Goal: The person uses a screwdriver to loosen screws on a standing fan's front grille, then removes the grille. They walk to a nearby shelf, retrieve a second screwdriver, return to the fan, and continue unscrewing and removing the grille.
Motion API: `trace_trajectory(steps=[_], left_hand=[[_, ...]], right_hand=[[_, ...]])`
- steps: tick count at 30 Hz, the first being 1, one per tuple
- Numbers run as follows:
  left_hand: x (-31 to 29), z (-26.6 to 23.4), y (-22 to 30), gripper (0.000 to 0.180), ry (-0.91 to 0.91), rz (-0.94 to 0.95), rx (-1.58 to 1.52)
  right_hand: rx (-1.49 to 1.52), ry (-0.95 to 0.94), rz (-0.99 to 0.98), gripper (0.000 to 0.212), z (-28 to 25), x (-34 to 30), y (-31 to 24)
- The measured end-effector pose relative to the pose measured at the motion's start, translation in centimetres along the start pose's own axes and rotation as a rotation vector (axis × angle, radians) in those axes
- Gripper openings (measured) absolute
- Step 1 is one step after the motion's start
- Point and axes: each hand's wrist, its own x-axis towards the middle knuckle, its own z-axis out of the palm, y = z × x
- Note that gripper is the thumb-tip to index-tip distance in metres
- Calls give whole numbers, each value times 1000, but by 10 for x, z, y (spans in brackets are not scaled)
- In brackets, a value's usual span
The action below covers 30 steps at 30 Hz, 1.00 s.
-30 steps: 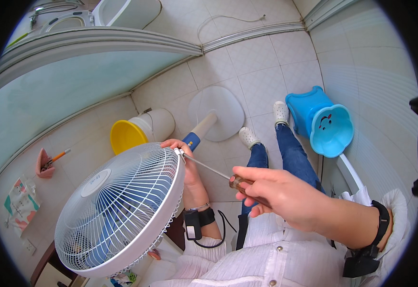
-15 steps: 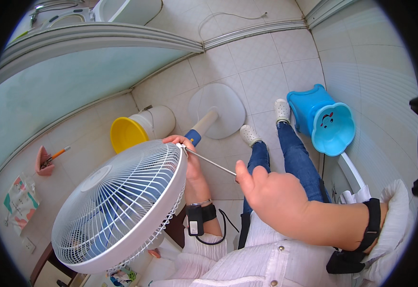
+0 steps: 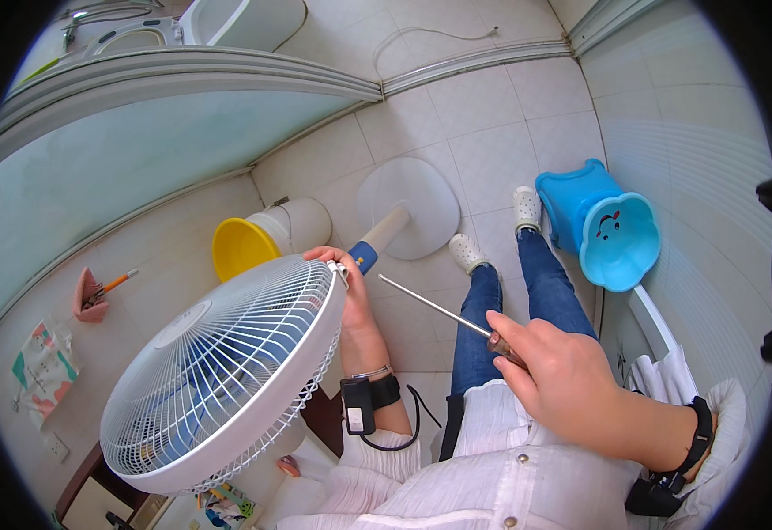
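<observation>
A white pedestal fan (image 3: 302, 389) leans up at the left, its round wire guard facing up and left. My left hand (image 3: 351, 287) is closed on the guard's rim, fingers curled over the top edge beside a small white clip (image 3: 342, 270). Closed around a brown screwdriver handle, my right hand (image 3: 562, 367) is above my legs. The screwdriver's long metal shaft (image 3: 434, 305) points up and left, its tip apart from the clip and rim. Part of the left palm is hidden behind the guard.
The fan's pale round base (image 3: 421, 216) stands on the tiled floor. Beyond the fan is a white bucket with a yellow basin (image 3: 243, 250). A blue bucket (image 3: 571, 208) with a light-blue basin (image 3: 620, 247) stands right of my feet. A frosted glass partition (image 3: 156, 146) runs along the left.
My right hand has drawn back to the right and down, taking the screwdriver tip off the clip; the handle now shows. My left hand stays on the rim.
</observation>
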Motion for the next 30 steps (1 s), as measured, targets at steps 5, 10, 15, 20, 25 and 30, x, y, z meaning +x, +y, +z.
trace_trajectory(steps=[5,10,15,20,25,30], left_hand=[[-1,-2,2,16,-24,-39,0],[-1,-6,4,20,-31,-44,-19],[-3,-6,5,21,-41,-72,1],[-7,-5,4,22,-65,-70,-7],[-9,-4,4,22,-52,-75,-9],[-9,-4,4,22,-46,-75,-10]], right_hand=[[118,10,26,43,5,3,3],[179,24,0,39,12,8,1],[183,21,-11,38,18,11,-2],[165,-19,-3,38,23,15,-1],[173,-2,-20,39,26,19,0],[171,-14,-26,39,27,21,1]])
